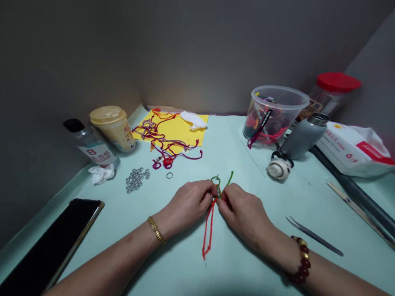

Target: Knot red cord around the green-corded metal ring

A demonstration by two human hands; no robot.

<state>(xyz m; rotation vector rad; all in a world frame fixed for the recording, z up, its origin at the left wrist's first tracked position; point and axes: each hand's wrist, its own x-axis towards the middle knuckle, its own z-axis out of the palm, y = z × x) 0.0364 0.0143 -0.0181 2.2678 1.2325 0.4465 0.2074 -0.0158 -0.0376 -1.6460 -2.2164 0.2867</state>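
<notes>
Supporting surface: table (178, 276), pale green, smooth and matt. Along the right edge: long black bar (370, 199), rigid, beside slim pale sticks (362, 210). By the left edge: flat black phone (50, 241), glossy, rectangular. Toward the far right corner: white paper pack (354, 153), creased, with red print; red-lidded jar (338, 82) behind. Near the far edge: clear plastic tub (249, 120), round, loaded with coloured cords; grey metal flask (299, 141), cylindrical, just beside. At the far left: yellow sheet (181, 130), flat, under part of a purple and red cord tangle (167, 162); tapered cup (115, 128) and clear bottle (94, 147) nearby.

Left hand (192, 202) and right hand (247, 213): both closed in fingertip pinches on a small cord piece (218, 192), between left and right edges, well in from the far edge. Green ring at the upper end, soft red loop trailing below, green tail beside the right hand. Step in hand, by judgement: close finger work just below the ring. For further handling: firm pinch, light tension, strands kept apart.

Right of the right hand: slender metal tweezers (318, 237), lying untouched. Smallest, toward the left edge: heap of small silvery rings (134, 180), hard and shiny.
</notes>
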